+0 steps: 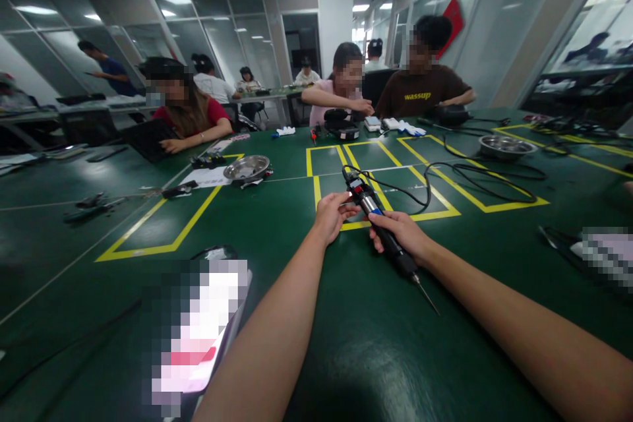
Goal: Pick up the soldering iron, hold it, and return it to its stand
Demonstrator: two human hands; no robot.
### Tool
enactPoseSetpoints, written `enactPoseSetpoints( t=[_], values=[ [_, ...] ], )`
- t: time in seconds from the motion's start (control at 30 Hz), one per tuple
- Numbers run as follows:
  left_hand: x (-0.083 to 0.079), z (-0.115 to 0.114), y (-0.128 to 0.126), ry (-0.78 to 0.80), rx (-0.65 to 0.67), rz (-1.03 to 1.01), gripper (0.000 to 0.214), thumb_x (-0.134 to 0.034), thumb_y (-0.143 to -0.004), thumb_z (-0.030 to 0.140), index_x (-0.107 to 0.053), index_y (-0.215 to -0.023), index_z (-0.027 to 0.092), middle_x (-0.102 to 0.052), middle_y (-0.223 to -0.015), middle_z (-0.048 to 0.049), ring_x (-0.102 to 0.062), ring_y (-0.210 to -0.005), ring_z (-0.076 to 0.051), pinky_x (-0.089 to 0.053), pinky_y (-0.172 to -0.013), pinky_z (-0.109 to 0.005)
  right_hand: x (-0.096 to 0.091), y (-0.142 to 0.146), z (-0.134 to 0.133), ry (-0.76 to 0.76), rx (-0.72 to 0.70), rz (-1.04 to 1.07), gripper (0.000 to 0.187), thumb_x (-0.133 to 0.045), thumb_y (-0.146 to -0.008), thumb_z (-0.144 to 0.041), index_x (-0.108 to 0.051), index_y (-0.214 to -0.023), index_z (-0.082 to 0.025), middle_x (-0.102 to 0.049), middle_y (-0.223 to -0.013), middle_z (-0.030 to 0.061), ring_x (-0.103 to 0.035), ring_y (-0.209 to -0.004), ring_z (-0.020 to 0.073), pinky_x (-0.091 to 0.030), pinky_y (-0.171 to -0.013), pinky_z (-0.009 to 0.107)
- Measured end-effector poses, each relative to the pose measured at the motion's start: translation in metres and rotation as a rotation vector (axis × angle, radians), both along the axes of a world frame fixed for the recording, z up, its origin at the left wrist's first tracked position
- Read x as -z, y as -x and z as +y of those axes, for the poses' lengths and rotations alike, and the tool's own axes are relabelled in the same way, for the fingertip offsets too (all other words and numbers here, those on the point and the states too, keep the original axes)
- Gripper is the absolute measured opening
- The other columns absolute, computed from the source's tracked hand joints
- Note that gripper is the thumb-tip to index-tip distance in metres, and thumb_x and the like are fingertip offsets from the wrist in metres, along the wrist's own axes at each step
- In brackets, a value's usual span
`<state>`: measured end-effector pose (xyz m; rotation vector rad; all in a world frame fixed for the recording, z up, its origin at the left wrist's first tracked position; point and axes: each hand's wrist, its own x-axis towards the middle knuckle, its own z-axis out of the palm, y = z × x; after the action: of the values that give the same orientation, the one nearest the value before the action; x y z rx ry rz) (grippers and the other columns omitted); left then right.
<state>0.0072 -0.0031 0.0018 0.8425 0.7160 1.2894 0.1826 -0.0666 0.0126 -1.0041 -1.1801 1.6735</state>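
Note:
My right hand (401,232) is wrapped round the black body of an electric screwdriver (380,227), whose bit points toward me and to the right, just above the green table (376,343). The fingers of my left hand (332,212) pinch the tool's upper part near its red and silver section. A black cable (469,178) runs from the tool's far end across the yellow-taped squares.
A phone (198,330) lies near my left forearm. Metal bowls sit at the left (246,169) and far right (505,146). Small tools lie at the left (93,204). Other people sit along the far side with black boxes and white items.

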Motion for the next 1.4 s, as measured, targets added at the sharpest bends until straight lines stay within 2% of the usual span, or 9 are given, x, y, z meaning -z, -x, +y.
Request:
enactPoseSetpoints(
  t=[0.17,0.33,0.5,0.63,0.87,1.13,1.4],
  values=[
    [0.0038,0.0031,0.0022,0.019,0.008,-0.013,0.020,-0.070,-0.078,0.022,-0.056,-0.088,0.012,-0.068,-0.077,-0.0074,-0.069,-0.065,-0.017,-0.052,-0.063,-0.026,-0.0001,-0.0005,-0.0007,-0.011,0.006,0.015,0.030,-0.070,-0.082,-0.040,-0.060,-0.092,-0.013,-0.067,-0.068,0.0046,-0.061,-0.046,0.0138,-0.050,-0.043,0.025],
    [0.0035,0.0025,0.0039,0.024,0.070,-0.015,0.016,-0.067,-0.082,0.020,-0.057,-0.090,0.010,-0.069,-0.078,-0.0094,-0.069,-0.067,-0.017,-0.053,-0.066,-0.028,-0.0020,-0.0009,-0.0028,-0.010,0.025,0.032,0.030,-0.069,-0.083,-0.038,-0.060,-0.097,-0.013,-0.067,-0.069,0.0044,-0.060,-0.047,0.0132,-0.049,-0.044,0.024],
    [0.0053,0.0033,0.0033,0.029,0.083,-0.022,0.019,-0.069,-0.083,0.024,-0.057,-0.089,0.010,-0.069,-0.079,-0.0097,-0.068,-0.067,-0.015,-0.053,-0.065,-0.026,-0.0022,-0.0007,-0.0033,-0.021,0.020,0.009,0.031,-0.069,-0.082,-0.041,-0.060,-0.092,-0.014,-0.067,-0.069,0.0042,-0.059,-0.046,0.0124,-0.048,-0.044,0.023],
    [0.0077,0.0040,0.0030,0.021,0.069,-0.017,0.023,-0.072,-0.081,0.026,-0.055,-0.084,0.011,-0.068,-0.078,-0.0071,-0.067,-0.065,-0.013,-0.052,-0.064,-0.025,-0.0011,-0.0010,-0.0031,-0.053,-0.011,-0.053,0.034,-0.068,-0.082,-0.045,-0.060,-0.082,-0.013,-0.065,-0.062,0.0042,-0.058,-0.045,0.0125,-0.045,-0.043,0.023],
    [0.0082,0.0028,0.0025,-0.001,0.057,0.021,0.028,-0.075,-0.079,0.030,-0.054,-0.083,0.013,-0.065,-0.074,-0.0032,-0.065,-0.063,-0.011,-0.051,-0.064,-0.024,-0.0002,-0.0024,-0.0023,-0.039,-0.036,-0.057,0.035,-0.069,-0.081,-0.047,-0.060,-0.078,-0.014,-0.065,-0.061,0.0035,-0.057,-0.045,0.0126,-0.045,-0.044,0.024],
    [0.0058,0.0023,0.0022,0.019,0.085,-0.020,0.022,-0.072,-0.082,0.027,-0.056,-0.084,0.011,-0.064,-0.072,-0.0042,-0.064,-0.063,-0.010,-0.051,-0.062,-0.022,-0.0015,-0.0022,-0.0022,-0.039,-0.041,-0.043,0.035,-0.069,-0.080,-0.047,-0.058,-0.084,-0.014,-0.065,-0.065,0.0027,-0.057,-0.044,0.0123,-0.047,-0.044,0.025],
    [0.0059,0.0029,0.0029,0.003,0.097,-0.014,0.021,-0.074,-0.080,0.024,-0.058,-0.085,0.011,-0.063,-0.071,-0.0029,-0.062,-0.060,-0.010,-0.050,-0.060,-0.021,-0.0008,-0.0040,-0.0016,-0.029,-0.038,-0.043,0.034,-0.070,-0.080,-0.045,-0.059,-0.085,-0.014,-0.065,-0.064,0.0026,-0.058,-0.044,0.0122,-0.047,-0.043,0.024]
  ],
)
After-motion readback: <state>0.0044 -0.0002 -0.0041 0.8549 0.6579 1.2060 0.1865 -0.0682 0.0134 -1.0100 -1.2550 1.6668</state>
